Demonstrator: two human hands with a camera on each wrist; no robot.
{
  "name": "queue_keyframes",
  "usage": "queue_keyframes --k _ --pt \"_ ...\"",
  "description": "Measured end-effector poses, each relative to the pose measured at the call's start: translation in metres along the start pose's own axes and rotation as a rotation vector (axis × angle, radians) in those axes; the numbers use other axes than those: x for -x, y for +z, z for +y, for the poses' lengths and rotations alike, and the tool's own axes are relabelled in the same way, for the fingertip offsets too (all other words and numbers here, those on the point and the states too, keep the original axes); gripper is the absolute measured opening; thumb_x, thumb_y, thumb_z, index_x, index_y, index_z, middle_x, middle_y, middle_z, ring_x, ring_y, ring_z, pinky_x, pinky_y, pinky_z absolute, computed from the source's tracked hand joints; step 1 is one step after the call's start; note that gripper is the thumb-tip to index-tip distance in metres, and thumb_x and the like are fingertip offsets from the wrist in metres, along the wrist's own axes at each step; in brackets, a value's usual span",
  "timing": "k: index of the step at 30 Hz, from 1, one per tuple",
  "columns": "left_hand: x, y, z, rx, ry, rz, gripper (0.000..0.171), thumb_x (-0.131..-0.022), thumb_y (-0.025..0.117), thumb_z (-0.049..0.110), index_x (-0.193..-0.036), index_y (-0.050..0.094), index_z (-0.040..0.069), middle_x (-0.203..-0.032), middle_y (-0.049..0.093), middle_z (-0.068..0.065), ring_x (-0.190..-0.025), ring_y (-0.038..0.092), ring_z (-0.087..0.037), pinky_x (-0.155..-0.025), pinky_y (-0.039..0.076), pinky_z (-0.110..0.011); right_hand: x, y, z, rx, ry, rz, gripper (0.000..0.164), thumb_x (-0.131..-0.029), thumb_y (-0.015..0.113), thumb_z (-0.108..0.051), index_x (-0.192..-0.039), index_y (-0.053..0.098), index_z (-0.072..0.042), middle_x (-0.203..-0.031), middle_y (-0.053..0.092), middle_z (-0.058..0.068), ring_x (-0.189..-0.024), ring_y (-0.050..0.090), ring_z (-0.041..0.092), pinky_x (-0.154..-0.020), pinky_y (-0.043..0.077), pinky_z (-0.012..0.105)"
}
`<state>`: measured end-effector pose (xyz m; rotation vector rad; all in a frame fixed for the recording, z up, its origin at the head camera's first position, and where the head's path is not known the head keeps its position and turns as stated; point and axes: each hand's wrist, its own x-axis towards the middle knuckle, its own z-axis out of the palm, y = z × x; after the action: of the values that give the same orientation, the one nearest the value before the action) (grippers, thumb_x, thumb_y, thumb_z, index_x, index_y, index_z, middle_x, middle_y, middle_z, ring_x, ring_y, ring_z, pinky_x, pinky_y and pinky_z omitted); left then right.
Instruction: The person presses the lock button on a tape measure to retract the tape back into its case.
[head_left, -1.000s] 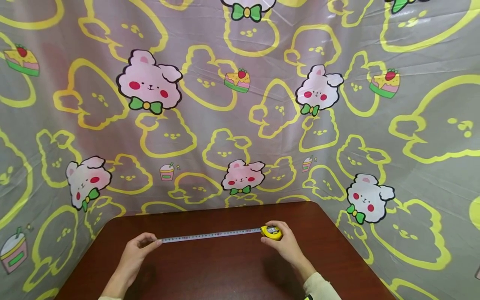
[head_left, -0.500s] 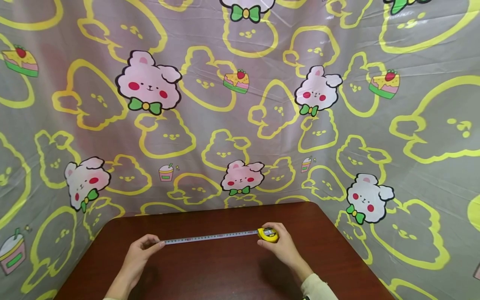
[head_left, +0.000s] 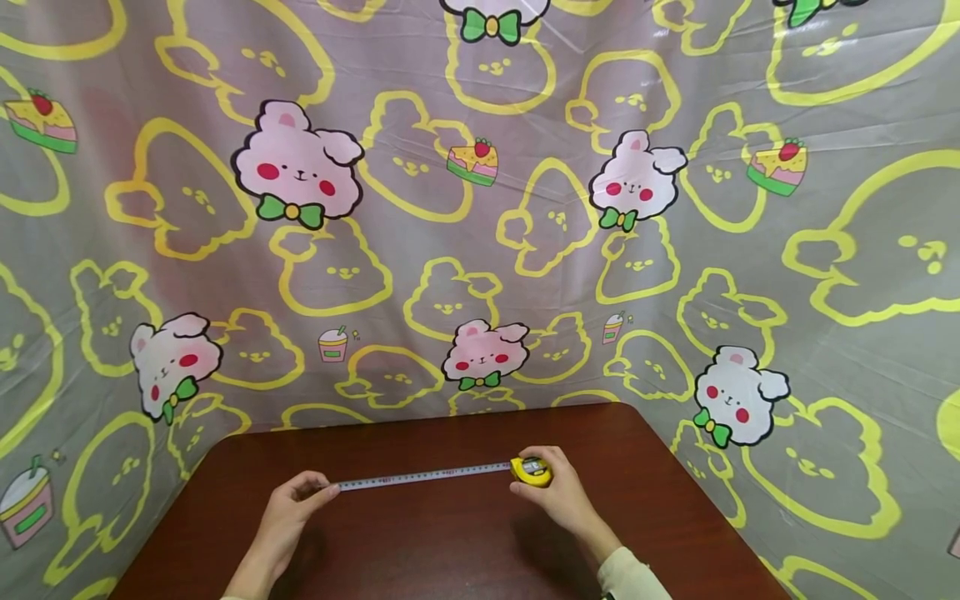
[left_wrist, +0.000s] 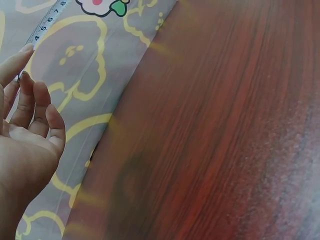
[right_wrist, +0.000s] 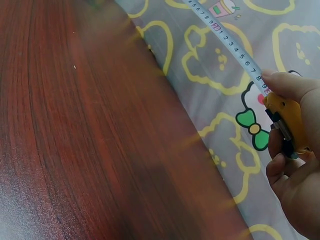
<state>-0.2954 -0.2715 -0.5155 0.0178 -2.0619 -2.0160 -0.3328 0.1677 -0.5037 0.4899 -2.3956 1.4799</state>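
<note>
A yellow tape measure (head_left: 531, 472) is in my right hand (head_left: 564, 492), with fingers and thumb wrapped round its case. From the case the white blade (head_left: 423, 477) stretches left in a straight line above the table, its printed numbers facing up. At the blade's free end, my left hand (head_left: 288, 508) pinches it between thumb and fingers. The left wrist view shows that hand (left_wrist: 30, 145) near the low numbers on the blade (left_wrist: 47, 22). In the right wrist view the yellow case (right_wrist: 292, 122) sits partly behind my fingers, and the blade (right_wrist: 235, 50) runs up and left.
Below both hands lies a dark red-brown wooden table (head_left: 420, 542) with rounded far corners. A grey curtain (head_left: 555, 283) printed with yellow outlines and rabbit faces hangs behind it and along both sides. Shadows of the hands fall on the tabletop.
My left hand has moved a little right and my right hand a little left. The stretch of blade between them is shorter now.
</note>
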Motion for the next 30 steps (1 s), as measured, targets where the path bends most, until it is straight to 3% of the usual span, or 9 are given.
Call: queue_keyframes --k 17,23,30 --pt "-0.001 0.011 -0.005 -0.006 0.026 -0.02 0.025 -0.09 0.079 0.003 -0.102 0.063 -0.012 -0.09 0.064 -0.002 -0.086 0.06 -0.016 -0.078 0.049 -0.029 0.002 0.005 -0.001 -0.019 -0.026 -0.002 0.048 -0.075 0.095 -0.017 -0.116 0.071 -0.017 -0.115 0.056 0.002 -0.105 0.055 0.024 -0.086 0.049 0.032" --pt "-0.001 0.015 -0.004 -0.004 0.005 -0.025 0.027 -0.09 0.081 0.006 -0.103 0.064 -0.011 -0.092 0.064 -0.003 -0.088 0.06 -0.016 -0.08 0.05 -0.03 0.004 0.009 -0.007 -0.027 -0.027 0.015 0.046 -0.075 0.094 -0.013 -0.114 0.071 -0.015 -0.115 0.057 0.005 -0.103 0.055 0.023 -0.084 0.049 0.03" --pt "-0.002 0.017 -0.004 0.007 -0.003 -0.02 0.028 -0.09 0.081 0.006 -0.104 0.064 -0.011 -0.091 0.064 -0.004 -0.087 0.059 -0.016 -0.079 0.05 -0.032 0.003 0.012 -0.001 -0.026 -0.013 -0.001 0.048 -0.075 0.094 -0.02 -0.116 0.071 -0.018 -0.116 0.057 0.002 -0.104 0.055 0.023 -0.086 0.049 0.032"
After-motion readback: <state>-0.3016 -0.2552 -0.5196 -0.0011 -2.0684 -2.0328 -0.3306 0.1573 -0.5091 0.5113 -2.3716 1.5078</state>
